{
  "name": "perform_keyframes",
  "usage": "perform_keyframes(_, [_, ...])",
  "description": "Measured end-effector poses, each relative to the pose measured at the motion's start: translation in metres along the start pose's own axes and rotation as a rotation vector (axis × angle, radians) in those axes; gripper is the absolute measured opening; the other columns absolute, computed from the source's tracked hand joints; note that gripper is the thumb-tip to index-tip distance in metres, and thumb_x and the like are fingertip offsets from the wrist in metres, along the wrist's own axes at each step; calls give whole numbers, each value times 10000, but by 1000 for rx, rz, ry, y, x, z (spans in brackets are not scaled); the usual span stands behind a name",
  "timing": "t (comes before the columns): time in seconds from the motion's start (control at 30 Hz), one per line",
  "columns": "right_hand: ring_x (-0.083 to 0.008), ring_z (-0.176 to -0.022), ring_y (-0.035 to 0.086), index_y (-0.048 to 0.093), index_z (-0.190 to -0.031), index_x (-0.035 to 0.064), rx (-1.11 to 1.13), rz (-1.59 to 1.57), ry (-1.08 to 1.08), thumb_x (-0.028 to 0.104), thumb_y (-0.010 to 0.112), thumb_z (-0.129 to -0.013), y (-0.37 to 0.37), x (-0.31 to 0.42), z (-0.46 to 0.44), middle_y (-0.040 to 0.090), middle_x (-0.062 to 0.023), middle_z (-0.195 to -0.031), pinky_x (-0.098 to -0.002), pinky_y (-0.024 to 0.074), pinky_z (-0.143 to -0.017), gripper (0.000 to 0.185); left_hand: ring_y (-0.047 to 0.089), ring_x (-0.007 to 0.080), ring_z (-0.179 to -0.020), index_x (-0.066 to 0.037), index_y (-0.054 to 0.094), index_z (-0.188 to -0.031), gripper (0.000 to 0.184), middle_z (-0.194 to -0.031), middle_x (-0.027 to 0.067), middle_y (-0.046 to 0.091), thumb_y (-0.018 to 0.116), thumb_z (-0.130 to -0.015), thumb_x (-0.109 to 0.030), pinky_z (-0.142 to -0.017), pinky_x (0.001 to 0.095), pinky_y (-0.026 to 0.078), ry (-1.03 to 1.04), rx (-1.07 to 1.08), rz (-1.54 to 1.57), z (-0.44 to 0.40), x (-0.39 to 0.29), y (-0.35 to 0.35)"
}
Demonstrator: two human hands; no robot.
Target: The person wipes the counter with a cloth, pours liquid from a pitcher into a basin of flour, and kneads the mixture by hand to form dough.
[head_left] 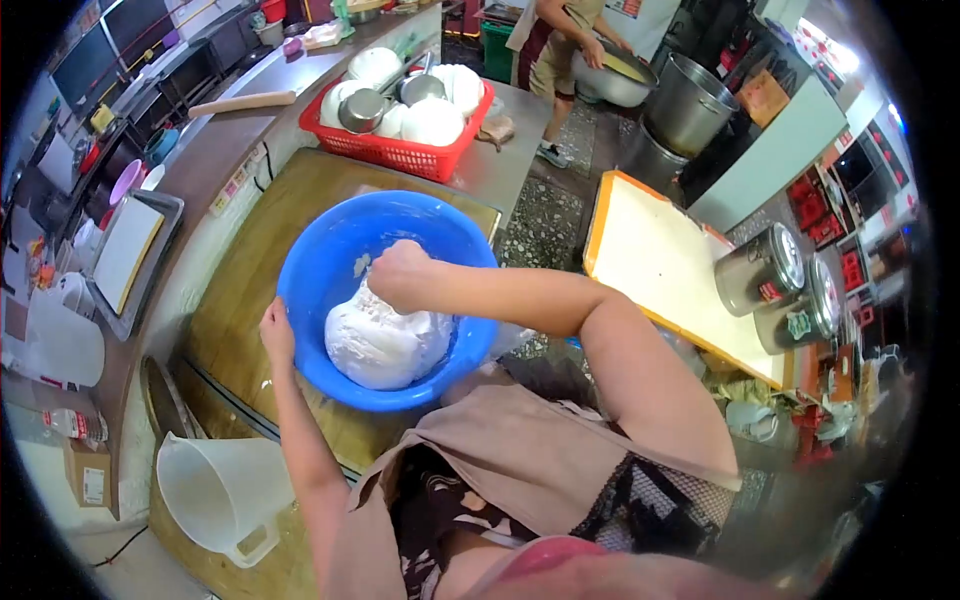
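Observation:
A large white lump of dough [385, 340] lies inside a blue plastic basin [320, 225] on the wooden board. My right hand [398, 275] is closed in a fist and sunk into the top of the dough; its fingertips are hidden. Loose dough clings to the basin wall beside that fist. At the basin's left side, my left hand [276, 332] grips the rim, with the fingers partly out of sight. Below it, a translucent plastic jug [225, 495] lies tipped with its mouth toward the upper left.
A red basket [400, 152] of white bundles and metal scoops stands behind the basin. A rolling pin [242, 103] lies on the counter ledge. Rightward are a cream-coloured board [650, 250] with lidded jars [760, 270] and a metal pot [690, 105]. Another person [560, 50] holds a large bowl [615, 80].

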State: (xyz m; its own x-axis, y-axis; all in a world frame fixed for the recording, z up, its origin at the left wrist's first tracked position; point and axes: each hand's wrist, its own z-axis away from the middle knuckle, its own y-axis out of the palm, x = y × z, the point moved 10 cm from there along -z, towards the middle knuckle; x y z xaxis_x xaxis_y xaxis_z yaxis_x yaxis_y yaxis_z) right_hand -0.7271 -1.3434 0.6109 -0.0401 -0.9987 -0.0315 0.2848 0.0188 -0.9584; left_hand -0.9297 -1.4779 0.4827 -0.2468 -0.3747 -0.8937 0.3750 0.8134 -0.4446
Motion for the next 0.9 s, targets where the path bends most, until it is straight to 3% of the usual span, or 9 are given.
perform_keyframes(0.07, [-298, -742, 621, 671, -822, 63, 113, 100, 65, 139, 635, -643, 36, 1, -17, 643, -112, -817, -407, 503, -576, 198, 572, 191, -799, 48, 574, -1005, 433, -865, 142, 623, 453, -868, -345, -734, 295, 426, 7, 21, -2, 0, -1, 3])
perform_keyframes(0.2, [-293, -758, 615, 665, -862, 50, 773, 448, 218, 146, 662, -646, 207, 24, -65, 640, -128, -826, -443, 488, -569, 236, 532, 171, -715, 57, 575, -924, 425, -771, 112, 599, 444, -875, -344, -676, 302, 415, 33, -21, -16, 5, -11, -3])
perform_keyframes(0.33, [-285, -796, 607, 659, -901, 54, 578, 238, -26, 180, 684, -624, 183, 35, -49, 637, -130, -849, -430, 489, -600, 305, 483, 154, -650, 57, 558, -848, 426, -692, 81, 555, 440, -878, -351, -624, 308, 394, 1, 14, 5, 0, 0, 0])
perform_keyframes(0.43, [-246, -677, 614, 663, -783, 44, 448, 14, -337, 263, 703, -616, 161, 38, -37, 630, -111, -724, -371, 488, -584, 278, 486, 148, -664, 58, 567, -853, 432, -712, 67, 567, 442, -878, -355, -633, 301, 396, -7, -8, 0, 6, -11, -3])
perform_keyframes(0.63, [-211, -655, 620, 646, -763, -5, 597, -694, -203, 401, 690, -676, 124, 28, -20, 640, -126, -741, -313, 511, -618, 417, 442, 95, -642, 41, 576, -803, 408, -701, 12, 528, 452, -886, -339, -606, 239, 377, -92, 68, 159, 5, 1, 4])
perform_keyframes(0.67, [-193, -540, 599, 619, -664, -17, 701, -910, -212, 401, 686, -679, 169, 48, -32, 617, -126, -641, -294, 499, -530, 424, 442, 95, -642, 41, 576, -803, 408, -701, 12, 528, 452, -886, -339, -606, 239, 377, -89, 79, 154, 6, -1, 5])
perform_keyframes(0.73, [-186, -508, 581, 595, -598, -4, 445, -925, -110, 404, 677, -693, 177, 47, -44, 595, -112, -594, -302, 481, -495, 427, 455, 101, -652, 47, 581, -829, 412, -719, 22, 548, 460, -881, -343, -610, 250, 386, -85, 52, 135, 7, -3, 0])
perform_keyframes(0.83, [-155, -490, 552, 597, -560, 26, 442, -952, -234, 429, 640, -708, 182, 55, -41, 571, -67, -535, -289, 437, -462, 431, 469, 113, -667, 53, 586, -863, 423, -742, 38, 567, 468, -873, -353, -618, 263, 396, -77, -38, 41, 8, 4, -8])
perform_keyframes(0.9, [-150, -510, 540, 613, -591, 21, 661, -1010, -335, 370, 633, -707, 180, 60, -28, 569, -57, -556, -296, 432, -489, 368, 490, 130, -689, 58, 588, -892, 429, -767, 61, 585, 464, -870, -352, -639, 283, 407, -107, -47, 60, 17, -2, -10])
